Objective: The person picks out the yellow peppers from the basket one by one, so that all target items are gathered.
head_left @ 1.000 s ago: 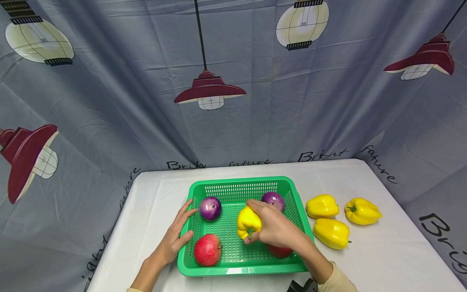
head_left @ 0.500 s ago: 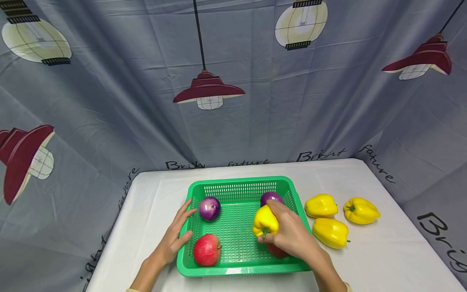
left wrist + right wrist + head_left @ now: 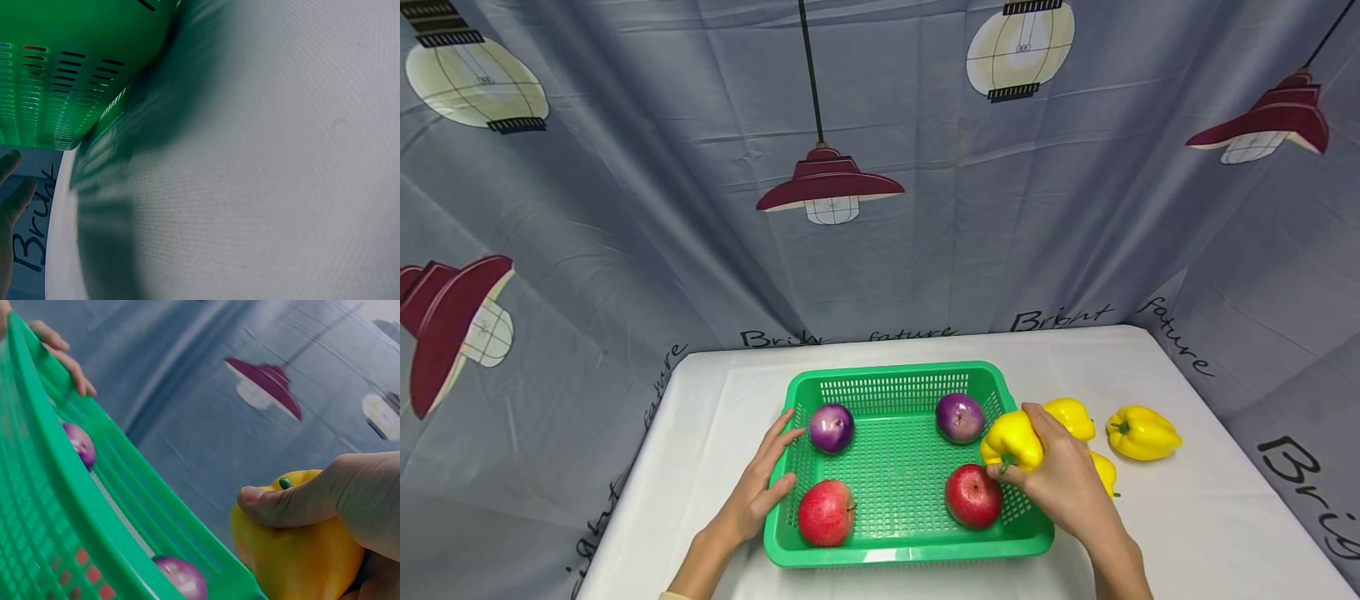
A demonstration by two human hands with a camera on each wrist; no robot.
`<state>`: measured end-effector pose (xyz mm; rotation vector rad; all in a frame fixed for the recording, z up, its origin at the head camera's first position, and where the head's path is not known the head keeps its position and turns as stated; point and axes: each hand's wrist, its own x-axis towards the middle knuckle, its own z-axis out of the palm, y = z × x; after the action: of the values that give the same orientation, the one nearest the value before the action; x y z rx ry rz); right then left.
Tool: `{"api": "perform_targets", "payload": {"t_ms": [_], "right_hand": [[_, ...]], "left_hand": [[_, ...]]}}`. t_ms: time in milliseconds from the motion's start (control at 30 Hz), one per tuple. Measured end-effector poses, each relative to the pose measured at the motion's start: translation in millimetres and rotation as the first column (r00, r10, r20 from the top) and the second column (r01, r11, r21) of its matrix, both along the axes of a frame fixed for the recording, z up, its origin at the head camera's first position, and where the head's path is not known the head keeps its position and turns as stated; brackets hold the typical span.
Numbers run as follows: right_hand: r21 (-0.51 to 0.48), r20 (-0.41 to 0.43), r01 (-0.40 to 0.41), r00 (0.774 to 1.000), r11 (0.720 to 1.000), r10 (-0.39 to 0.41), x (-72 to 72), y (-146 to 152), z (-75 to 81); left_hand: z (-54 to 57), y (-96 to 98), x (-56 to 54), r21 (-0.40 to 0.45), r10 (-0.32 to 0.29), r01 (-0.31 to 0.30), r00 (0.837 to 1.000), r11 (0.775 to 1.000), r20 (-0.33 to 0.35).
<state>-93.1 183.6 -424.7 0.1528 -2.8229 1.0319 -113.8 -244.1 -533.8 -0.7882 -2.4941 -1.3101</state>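
Note:
My right hand (image 3: 1071,479) grips a yellow bell pepper (image 3: 1011,442) above the right rim of a green plastic basket (image 3: 820,557). In the right wrist view the thumb presses the pepper (image 3: 294,562) near its green stem. My left hand (image 3: 748,500) rests on the basket's left rim with its fingers spread and fairly straight. Inside the basket, two round purple onion-like vegetables lie at the back, one left (image 3: 831,429) and one right (image 3: 959,418). Two red apples lie at the front, one left (image 3: 826,513) and one right (image 3: 973,497).
Right of the basket, three more yellow bell peppers lie on the white-covered table (image 3: 1210,533). The one farthest right (image 3: 1142,433) is fully visible; my right hand partly covers the other two. A grey-blue curtain (image 3: 880,275) printed with lamps hangs behind and beside the table.
My right hand has carried the bell pepper rightward from over the basket's middle to its right rim. The right apple and right purple vegetable are now uncovered. The left hand stays put.

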Motion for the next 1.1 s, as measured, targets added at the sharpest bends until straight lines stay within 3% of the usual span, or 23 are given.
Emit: {"api": "perform_targets", "payload": {"t_ms": [233, 400, 567, 767, 1100], "right_hand": [[-0.009, -0.016, 0.096, 0.995, 0.995, -0.096, 2.4, 32.9, -5.9], [0.001, 0.037, 0.175, 0.984, 0.985, -0.175, 4.8, 54.3, -11.0], [0.027, 0.108, 0.266, 0.957, 0.964, -0.268, 2.8, 75.5, -16.7], [0.069, 0.169, 0.372, 0.910, 0.926, -0.378, 1.1, 99.8, -23.4], [0.086, 0.158, 0.468, 0.865, 0.880, -0.475, 4.4, 130.1, -42.8]], "left_hand": [[1.6, 0.1, -0.4, -0.002, -0.006, 0.006, 1.000, 1.000, 0.005], [1.4, -0.3, -1.0, -0.007, -0.002, 0.002, 1.000, 1.000, -0.012], [1.4, -0.4, -0.9, -0.017, -0.001, 0.001, 1.000, 1.000, -0.016], [1.3, 0.2, -0.5, -0.004, -0.002, 0.002, 1.000, 1.000, 0.000], [1.6, 0.4, -0.6, 0.000, 0.002, -0.002, 1.000, 1.000, 0.003]]}}
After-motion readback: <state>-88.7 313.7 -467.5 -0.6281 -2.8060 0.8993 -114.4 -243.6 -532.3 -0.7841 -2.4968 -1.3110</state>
